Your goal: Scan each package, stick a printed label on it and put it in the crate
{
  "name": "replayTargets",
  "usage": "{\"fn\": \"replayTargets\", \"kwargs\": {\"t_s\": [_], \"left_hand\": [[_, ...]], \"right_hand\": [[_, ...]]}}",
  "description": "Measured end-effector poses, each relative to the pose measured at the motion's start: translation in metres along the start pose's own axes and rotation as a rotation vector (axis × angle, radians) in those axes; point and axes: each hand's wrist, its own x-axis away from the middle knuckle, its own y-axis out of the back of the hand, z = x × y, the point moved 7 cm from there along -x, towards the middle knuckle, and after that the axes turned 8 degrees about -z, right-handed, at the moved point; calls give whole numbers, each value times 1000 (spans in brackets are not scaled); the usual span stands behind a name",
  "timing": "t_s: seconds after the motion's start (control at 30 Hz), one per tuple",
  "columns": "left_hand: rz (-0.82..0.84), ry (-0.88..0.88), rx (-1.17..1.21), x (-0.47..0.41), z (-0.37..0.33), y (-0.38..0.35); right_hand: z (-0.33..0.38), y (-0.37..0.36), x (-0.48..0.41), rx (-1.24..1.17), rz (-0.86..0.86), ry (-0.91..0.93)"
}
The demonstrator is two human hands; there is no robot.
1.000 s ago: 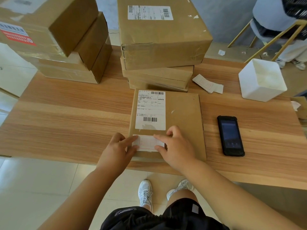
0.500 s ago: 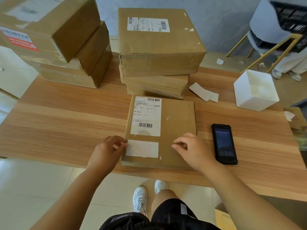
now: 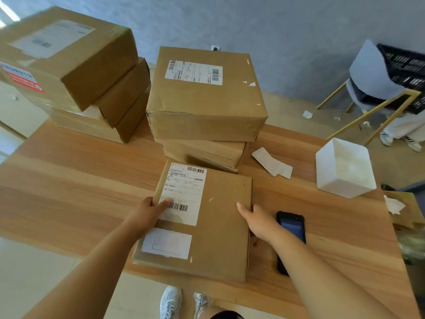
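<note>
Wooden worktop [image 3: 80, 192] carries the package [image 3: 220, 226] at its near edge. We clamp each grip on it, left hand [image 3: 147, 212] and right hand [image 3: 257, 222] at its sides, fingers [image 3: 150, 201] mostly hidden. Our forearm [image 3: 322, 272] covers part of the scanner [image 3: 292, 226].

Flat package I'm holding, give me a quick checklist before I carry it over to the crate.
1. The printed label lies flat on the flat package: ok.
2. The left hand grips its left edge: ok.
3. The right hand grips its right edge: ok.
4. Scan done: cannot tell; the scanner lies on the table.
5. Room in the crate, far right on a chair: cannot tell.
</note>
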Motion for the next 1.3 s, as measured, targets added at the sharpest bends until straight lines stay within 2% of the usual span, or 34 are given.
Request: {"fn": "replayTargets", "kwargs": {"t_s": [0.2,0.4,0.57,0.93,1.3], "left_hand": [[-54,-16,86,25,17,5],[-219,-32,169,64,36,37],[-374,-56,295,93,68,102],[-682,-85,404,153,192,310],[-871,-2,489,160,297,460]], "right_hand": [[-6,-7,0,-95,-33,11],[23,-15,25,-50,-113,154],[81,-51,61,-169,-100,341],[231,-230,169,-236,122,574],[376,-392,225,-139,344,724]]}}
